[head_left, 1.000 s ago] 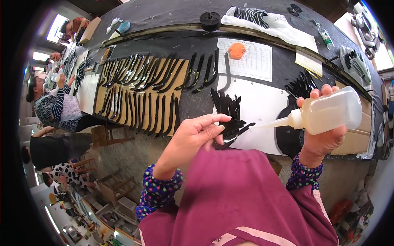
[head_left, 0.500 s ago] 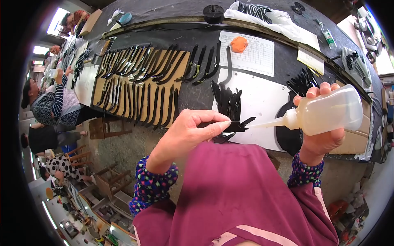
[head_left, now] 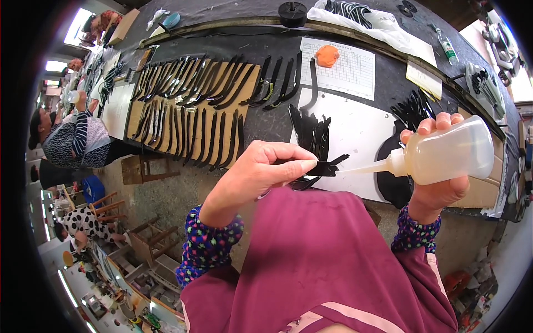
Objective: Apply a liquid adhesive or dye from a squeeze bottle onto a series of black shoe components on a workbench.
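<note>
Between the thumb and fingers of my left hand [head_left: 272, 169] is pinched a black strip [head_left: 328, 167] with a forked end. My right hand [head_left: 436, 188] is wrapped round a translucent squeeze bottle [head_left: 447, 151], tipped on its side. Its thin nozzle points left, and the tip is at the strip's forked end; whether they touch I cannot tell. Just beyond the strip, a bunch of black strips [head_left: 311, 130] lies on a white board [head_left: 355, 125]. A single black strip [head_left: 314, 83] lies partly on that board and partly on a printed sheet.
Rows of curved black strips lie on brown cardboard [head_left: 180, 105] at the left. An orange lump [head_left: 327, 56] rests on a printed sheet [head_left: 358, 75]. Another black bundle [head_left: 412, 110] is right of the board. A metal rail [head_left: 222, 25] crosses the table. A co-worker [head_left: 78, 139] is at far left.
The table's contents appear slightly higher and farther right in the picture. Both hands keep their holds, with the nozzle still at the strip's end.
</note>
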Action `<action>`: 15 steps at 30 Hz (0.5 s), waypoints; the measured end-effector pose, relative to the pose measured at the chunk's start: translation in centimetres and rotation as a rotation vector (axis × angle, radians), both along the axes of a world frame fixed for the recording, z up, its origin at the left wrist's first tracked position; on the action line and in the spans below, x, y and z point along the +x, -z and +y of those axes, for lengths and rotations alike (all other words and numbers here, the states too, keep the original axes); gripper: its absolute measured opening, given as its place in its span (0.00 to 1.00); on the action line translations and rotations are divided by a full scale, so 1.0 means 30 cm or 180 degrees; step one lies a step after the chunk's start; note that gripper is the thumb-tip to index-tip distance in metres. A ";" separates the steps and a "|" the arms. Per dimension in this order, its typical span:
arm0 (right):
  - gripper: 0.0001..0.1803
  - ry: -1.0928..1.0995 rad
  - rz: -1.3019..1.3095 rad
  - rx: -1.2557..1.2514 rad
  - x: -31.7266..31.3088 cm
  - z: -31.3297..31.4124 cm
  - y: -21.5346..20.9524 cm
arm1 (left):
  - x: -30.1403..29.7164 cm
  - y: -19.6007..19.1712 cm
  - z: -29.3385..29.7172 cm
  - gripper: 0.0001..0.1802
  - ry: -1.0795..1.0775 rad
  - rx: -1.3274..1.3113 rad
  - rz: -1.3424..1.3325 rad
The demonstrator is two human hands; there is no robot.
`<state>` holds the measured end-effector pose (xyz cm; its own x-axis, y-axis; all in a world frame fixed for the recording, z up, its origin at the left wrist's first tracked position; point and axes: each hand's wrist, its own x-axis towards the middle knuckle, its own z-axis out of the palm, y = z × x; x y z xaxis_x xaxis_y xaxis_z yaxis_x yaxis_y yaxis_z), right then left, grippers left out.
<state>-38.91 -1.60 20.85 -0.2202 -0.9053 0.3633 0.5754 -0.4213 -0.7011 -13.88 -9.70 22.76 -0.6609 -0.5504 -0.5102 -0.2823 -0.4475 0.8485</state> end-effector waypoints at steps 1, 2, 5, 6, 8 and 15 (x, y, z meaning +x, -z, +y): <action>0.42 0.0019 0.0029 0.0009 0.005 -0.003 -0.003 | 0.001 0.001 -0.001 0.10 -0.0018 0.0018 0.0033; 0.42 0.0038 0.0058 0.0019 0.010 -0.005 -0.006 | 0.001 0.000 -0.002 0.10 -0.0015 0.0022 0.0034; 0.42 0.0365 -0.0020 0.0398 0.030 -0.003 -0.020 | 0.001 -0.004 -0.003 0.09 0.0002 0.0015 0.0034; 0.42 0.0362 -0.0021 0.0401 0.028 -0.004 -0.016 | 0.002 -0.003 -0.003 0.09 -0.0007 0.0035 0.0051; 0.42 0.0109 -0.0026 0.0122 0.016 -0.006 -0.006 | 0.002 0.003 -0.007 0.09 -0.0007 0.0057 0.0073; 0.42 -0.0021 0.0021 0.0052 0.014 -0.007 0.000 | -0.003 0.002 -0.014 0.09 0.0044 0.0051 0.0094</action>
